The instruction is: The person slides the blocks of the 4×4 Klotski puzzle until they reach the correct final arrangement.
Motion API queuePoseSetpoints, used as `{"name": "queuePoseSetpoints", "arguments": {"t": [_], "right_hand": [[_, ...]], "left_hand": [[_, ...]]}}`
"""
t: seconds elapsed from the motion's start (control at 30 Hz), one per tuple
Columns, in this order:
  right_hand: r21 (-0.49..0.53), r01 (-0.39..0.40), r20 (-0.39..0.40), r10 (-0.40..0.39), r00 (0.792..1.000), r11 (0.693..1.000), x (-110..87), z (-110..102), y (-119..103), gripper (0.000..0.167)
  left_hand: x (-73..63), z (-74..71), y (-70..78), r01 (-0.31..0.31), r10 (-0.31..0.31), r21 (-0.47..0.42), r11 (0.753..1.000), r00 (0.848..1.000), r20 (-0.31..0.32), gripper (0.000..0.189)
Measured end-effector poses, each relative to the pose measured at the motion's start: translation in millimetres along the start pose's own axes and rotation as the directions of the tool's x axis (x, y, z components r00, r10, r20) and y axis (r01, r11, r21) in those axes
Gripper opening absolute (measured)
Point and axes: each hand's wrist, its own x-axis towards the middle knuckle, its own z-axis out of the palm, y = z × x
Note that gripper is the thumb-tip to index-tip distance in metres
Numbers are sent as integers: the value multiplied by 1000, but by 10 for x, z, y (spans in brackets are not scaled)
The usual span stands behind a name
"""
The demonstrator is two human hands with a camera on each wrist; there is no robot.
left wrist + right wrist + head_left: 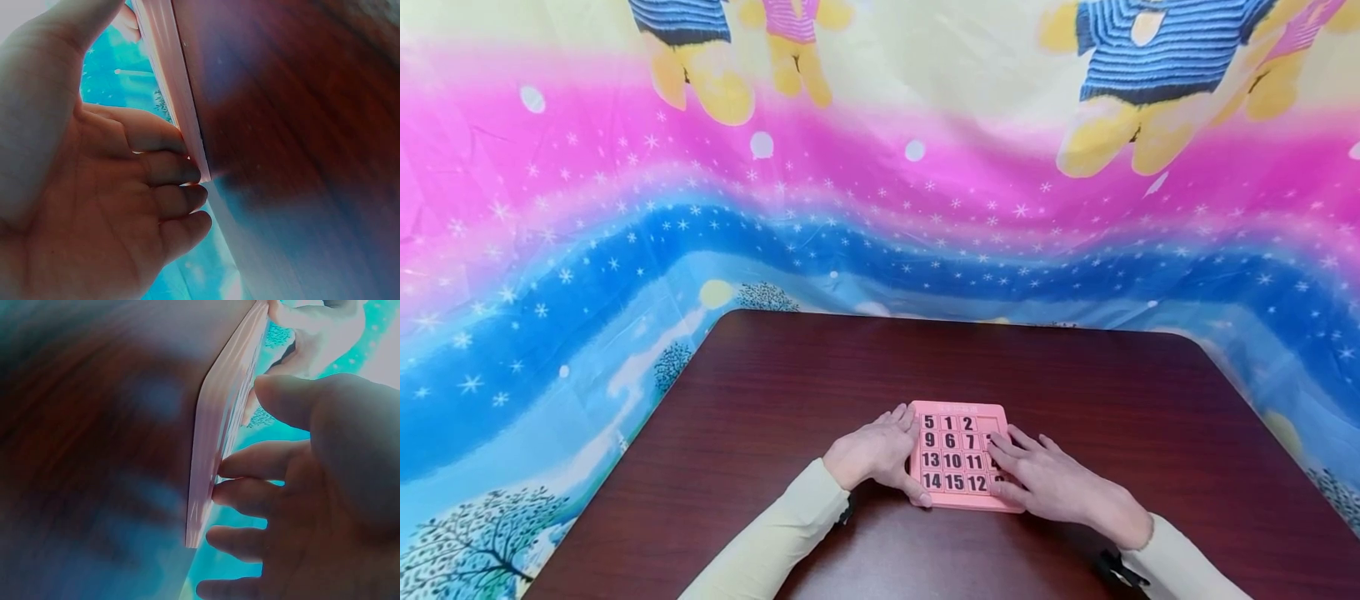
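A pink sliding number puzzle (951, 452) lies flat on the table, its black-numbered tiles in a square frame. The top row reads 5, 1, 2, with a gap at its right end. Along the frame's left side rests my left hand (880, 450), thumb at the lower left corner and fingers by the upper left edge. My right hand (1048, 479) reaches over the right side, fingers spread, fingertips on the rightmost column and partly hiding its tiles. In the wrist views, left fingers (172, 169) and right fingers (247, 494) appear beside the puzzle's pink side wall (209, 437).
The dark reddish-brown wooden table (820, 358) has rounded far corners. Behind it hangs a colourful curtain (880, 192) with snowflakes, trees and bear figures, falling close to the table's far and side edges.
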Motion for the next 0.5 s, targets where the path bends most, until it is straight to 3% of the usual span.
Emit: {"name": "queuePoseSetpoints", "arguments": {"t": [0.2,0.5], "right_hand": [[-5,22,-27,-23,999,1000,70,7,63,64],[3,-5,-7,5,1000,1000,205,-2,147,67]], "left_hand": [[-5,-8,1,0,0,-8,1000,1000,3,128],[-8,-4,-4,2,-2,-16,1000,1000,11,126]]}}
